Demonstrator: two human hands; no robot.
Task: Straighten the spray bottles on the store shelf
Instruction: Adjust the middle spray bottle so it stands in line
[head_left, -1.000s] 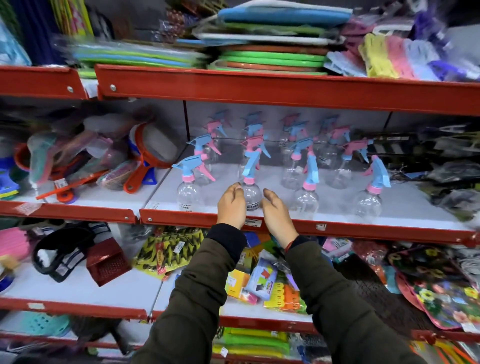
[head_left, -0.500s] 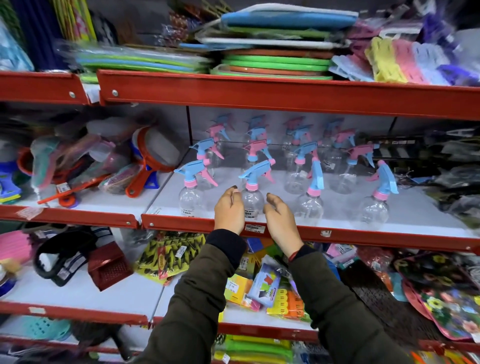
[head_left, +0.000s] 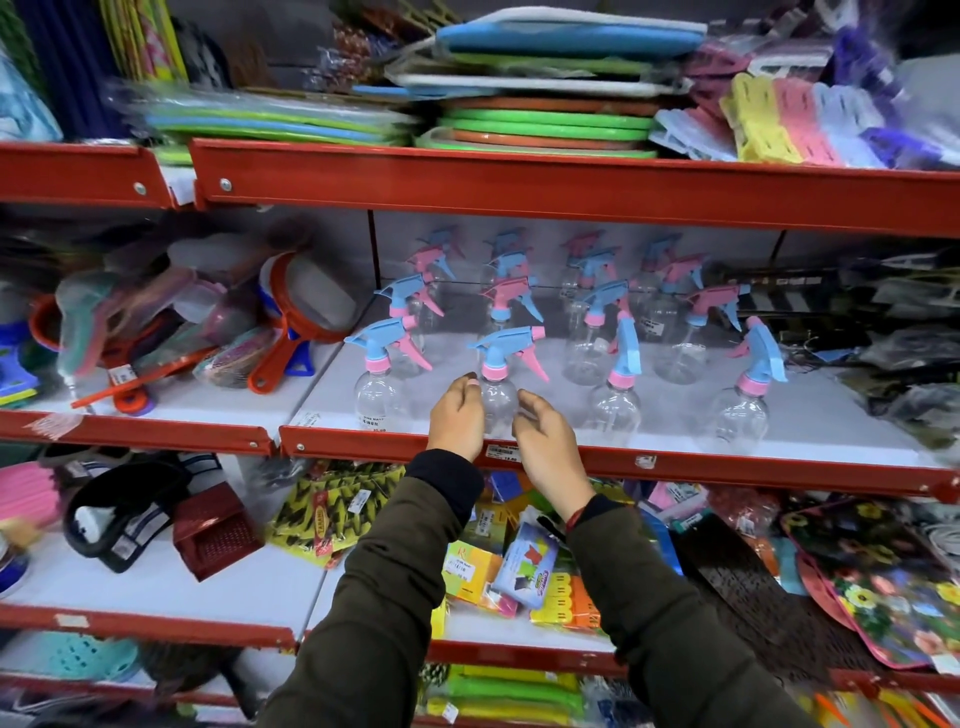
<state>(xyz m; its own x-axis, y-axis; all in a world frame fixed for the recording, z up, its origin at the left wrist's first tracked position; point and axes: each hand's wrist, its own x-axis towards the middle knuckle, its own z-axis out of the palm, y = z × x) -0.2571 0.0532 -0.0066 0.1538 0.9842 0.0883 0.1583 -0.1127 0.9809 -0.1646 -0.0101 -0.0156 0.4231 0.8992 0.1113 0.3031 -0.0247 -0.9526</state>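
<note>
Several clear spray bottles with blue and pink trigger heads stand in rows on the white middle shelf (head_left: 727, 464). The front-row spray bottle (head_left: 500, 402) stands upright between my hands, its nozzle pointing left like its left neighbour (head_left: 375, 397). My left hand (head_left: 457, 422) cups its left side, thumb on the shoulder. My right hand (head_left: 546, 444) hovers at its right side, fingers curled and slightly apart from the plastic. Two more front bottles (head_left: 616, 410) (head_left: 742, 415) stand to the right, their heads turned toward me.
Red-handled strainers and packaged goods (head_left: 218, 332) crowd the shelf section to the left. Dark packaged items (head_left: 904, 364) lie at the right. Flat mats (head_left: 545, 119) are stacked on the shelf above, and small packets (head_left: 524, 577) fill the shelf below my arms.
The bottle between my hands has been turned, so its head went from facing me to pointing left. My right hand has since eased off its side.
</note>
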